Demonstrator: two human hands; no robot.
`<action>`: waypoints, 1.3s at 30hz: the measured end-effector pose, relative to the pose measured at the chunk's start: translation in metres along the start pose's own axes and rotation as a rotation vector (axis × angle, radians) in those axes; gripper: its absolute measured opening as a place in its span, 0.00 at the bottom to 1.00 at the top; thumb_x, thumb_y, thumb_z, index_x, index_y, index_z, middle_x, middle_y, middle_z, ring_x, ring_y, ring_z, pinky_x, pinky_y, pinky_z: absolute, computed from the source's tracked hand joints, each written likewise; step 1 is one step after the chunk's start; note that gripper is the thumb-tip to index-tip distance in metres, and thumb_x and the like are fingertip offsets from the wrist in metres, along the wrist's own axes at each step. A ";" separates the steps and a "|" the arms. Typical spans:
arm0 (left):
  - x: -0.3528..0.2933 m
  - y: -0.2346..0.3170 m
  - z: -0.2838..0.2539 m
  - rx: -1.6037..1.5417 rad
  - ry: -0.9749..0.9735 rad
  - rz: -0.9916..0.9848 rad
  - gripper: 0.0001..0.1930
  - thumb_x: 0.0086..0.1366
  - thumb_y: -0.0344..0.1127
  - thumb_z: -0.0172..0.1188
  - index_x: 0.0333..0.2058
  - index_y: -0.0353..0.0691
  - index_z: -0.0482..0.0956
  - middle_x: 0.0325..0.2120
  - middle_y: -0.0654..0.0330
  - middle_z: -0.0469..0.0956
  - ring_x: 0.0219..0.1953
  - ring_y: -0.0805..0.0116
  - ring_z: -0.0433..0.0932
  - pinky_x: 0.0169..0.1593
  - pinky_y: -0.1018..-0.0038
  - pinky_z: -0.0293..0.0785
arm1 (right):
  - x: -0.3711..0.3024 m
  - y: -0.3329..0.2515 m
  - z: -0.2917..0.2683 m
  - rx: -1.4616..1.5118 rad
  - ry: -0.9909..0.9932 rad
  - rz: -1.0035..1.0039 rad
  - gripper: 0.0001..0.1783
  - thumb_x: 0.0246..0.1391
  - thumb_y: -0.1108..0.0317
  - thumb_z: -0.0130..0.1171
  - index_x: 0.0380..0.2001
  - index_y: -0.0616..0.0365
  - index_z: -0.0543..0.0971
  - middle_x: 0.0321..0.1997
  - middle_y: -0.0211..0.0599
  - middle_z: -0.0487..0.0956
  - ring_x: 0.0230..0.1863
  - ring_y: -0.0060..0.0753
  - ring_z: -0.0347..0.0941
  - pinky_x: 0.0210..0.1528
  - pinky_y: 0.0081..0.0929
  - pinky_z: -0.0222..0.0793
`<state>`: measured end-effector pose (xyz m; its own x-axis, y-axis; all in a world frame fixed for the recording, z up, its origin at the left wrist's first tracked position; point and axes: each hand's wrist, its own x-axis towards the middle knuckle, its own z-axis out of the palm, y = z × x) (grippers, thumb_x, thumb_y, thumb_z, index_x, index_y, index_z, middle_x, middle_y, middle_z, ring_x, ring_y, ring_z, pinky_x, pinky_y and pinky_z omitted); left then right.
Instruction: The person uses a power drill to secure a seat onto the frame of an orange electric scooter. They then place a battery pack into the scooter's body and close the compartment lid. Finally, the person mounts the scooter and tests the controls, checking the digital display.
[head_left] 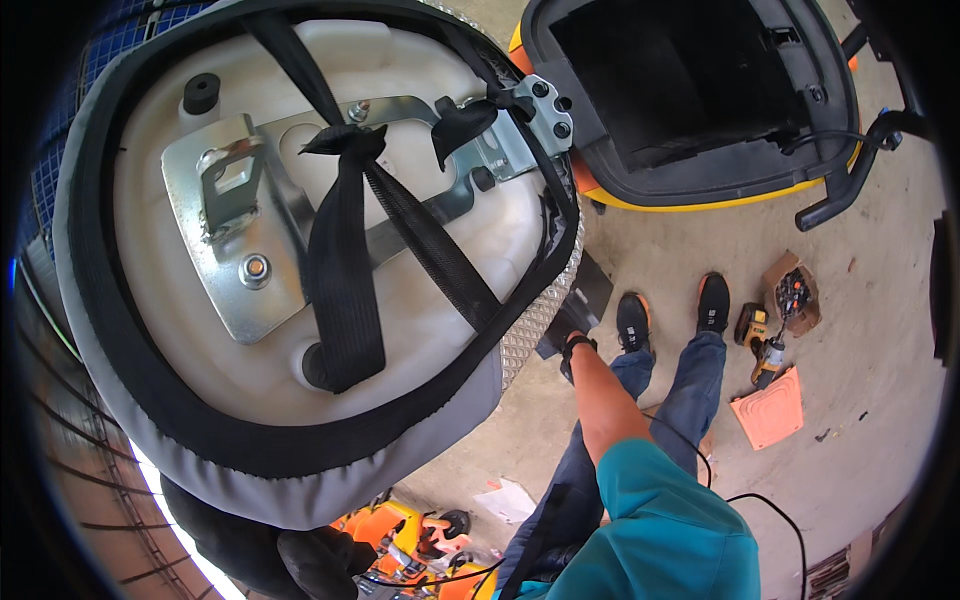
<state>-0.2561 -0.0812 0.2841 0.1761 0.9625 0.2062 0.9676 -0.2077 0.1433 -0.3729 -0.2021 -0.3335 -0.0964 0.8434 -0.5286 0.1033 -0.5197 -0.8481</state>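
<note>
A grey-edged seat (300, 503), its pale underside turned toward me, fills the left and middle. Bolted to that underside is a silver metal bracket (215, 285). Knotted black straps (345, 270) cross over it, and a hinge plate (540, 110) joins the far right edge to a yellow-and-black machine body (690, 195). My right arm in a teal sleeve reaches forward past the seat's right edge. My right hand (568, 345), dark with a black band at the wrist, is beside a dark grey panel (590, 290); its fingers are hidden. My left hand does not show.
Right of my feet are a yellow-and-black power driver (770, 360), an open cardboard box (778, 275) of small parts, and an orange panel (770, 410). A black cable (785, 510) trails at the lower right. Orange machine parts (395, 530) and paper (507, 500) lie below the seat.
</note>
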 end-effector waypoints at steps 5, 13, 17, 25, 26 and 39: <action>0.009 -0.009 -0.011 -0.196 -0.230 0.040 0.45 0.66 0.52 0.54 0.70 0.26 0.47 0.68 0.42 0.56 0.70 0.52 0.57 0.70 0.60 0.52 | -0.025 -0.024 -0.018 -0.094 0.066 0.127 0.37 0.54 0.58 0.52 0.69 0.28 0.61 0.44 0.54 0.79 0.45 0.60 0.76 0.47 0.52 0.71; 0.018 -0.006 -0.015 -0.095 -0.248 0.321 0.32 0.59 0.24 0.53 0.64 0.26 0.60 0.57 0.43 0.71 0.58 0.52 0.71 0.62 0.61 0.63 | -0.145 -0.108 -0.118 -0.094 0.158 0.206 0.16 0.49 0.58 0.60 0.30 0.62 0.79 0.29 0.57 0.80 0.33 0.60 0.77 0.35 0.51 0.70; 0.025 -0.002 -0.015 -0.084 -0.109 0.392 0.31 0.53 0.29 0.64 0.59 0.37 0.73 0.50 0.42 0.74 0.47 0.44 0.78 0.46 0.61 0.76 | -0.246 -0.179 -0.195 -0.079 0.263 0.197 0.15 0.50 0.59 0.59 0.32 0.61 0.78 0.29 0.53 0.79 0.33 0.57 0.76 0.36 0.50 0.70; 0.028 0.004 -0.031 -0.129 -0.074 0.348 0.33 0.58 0.39 0.66 0.62 0.44 0.69 0.47 0.48 0.75 0.42 0.52 0.79 0.42 0.60 0.75 | -0.390 -0.377 -0.358 -0.185 0.224 -0.006 0.11 0.55 0.64 0.59 0.28 0.61 0.79 0.22 0.41 0.77 0.24 0.36 0.75 0.28 0.38 0.67; 0.029 0.001 -0.034 -0.111 -0.080 0.331 0.35 0.58 0.41 0.66 0.64 0.42 0.65 0.47 0.48 0.75 0.43 0.52 0.79 0.43 0.60 0.74 | -0.396 -0.390 -0.371 -0.165 0.220 -0.150 0.09 0.58 0.67 0.58 0.28 0.60 0.78 0.20 0.36 0.76 0.22 0.29 0.73 0.25 0.33 0.66; 0.025 -0.004 -0.019 -0.119 -0.104 0.284 0.43 0.60 0.54 0.62 0.64 0.28 0.60 0.45 0.45 0.77 0.38 0.50 0.79 0.43 0.58 0.74 | -0.407 -0.609 -0.485 0.139 0.188 -0.064 0.14 0.65 0.61 0.52 0.34 0.60 0.81 0.26 0.30 0.80 0.28 0.22 0.76 0.32 0.23 0.70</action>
<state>-0.2594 -0.0594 0.3068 0.4600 0.8743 0.1548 0.8502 -0.4840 0.2073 0.0833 -0.1625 0.4160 0.0888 0.8790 -0.4684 -0.0360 -0.4671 -0.8834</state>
